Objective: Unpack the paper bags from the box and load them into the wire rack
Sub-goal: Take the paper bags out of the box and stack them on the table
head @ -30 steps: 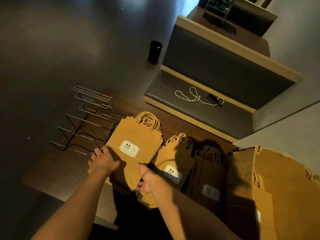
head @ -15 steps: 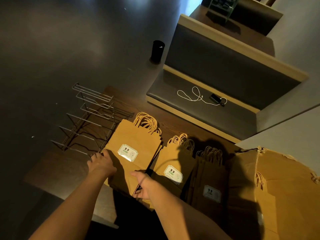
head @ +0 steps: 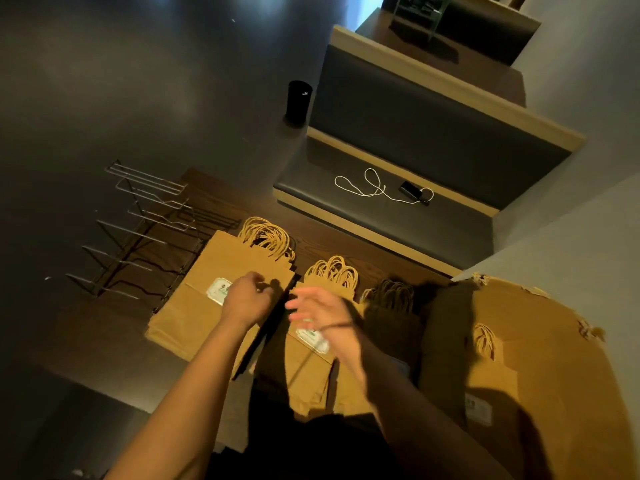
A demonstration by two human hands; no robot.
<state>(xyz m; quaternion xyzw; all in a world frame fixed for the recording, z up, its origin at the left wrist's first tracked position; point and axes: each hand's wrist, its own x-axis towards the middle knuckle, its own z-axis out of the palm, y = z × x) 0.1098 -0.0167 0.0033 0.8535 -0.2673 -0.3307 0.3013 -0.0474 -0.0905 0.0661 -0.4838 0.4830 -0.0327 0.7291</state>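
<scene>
Box (head: pixel 540 341): bags inside | rack (head: pixel 138 233): bare | left hand (head: pixel 244 299) curled, grip unclear | right hand (head: pixel 325 313) blurred, loose

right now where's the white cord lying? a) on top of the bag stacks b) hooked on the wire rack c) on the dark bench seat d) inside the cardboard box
c: the white cord lies looped on the dark bench seat beside a small black device, far from the wire rack, the cardboard box and the bag stacks.
</scene>
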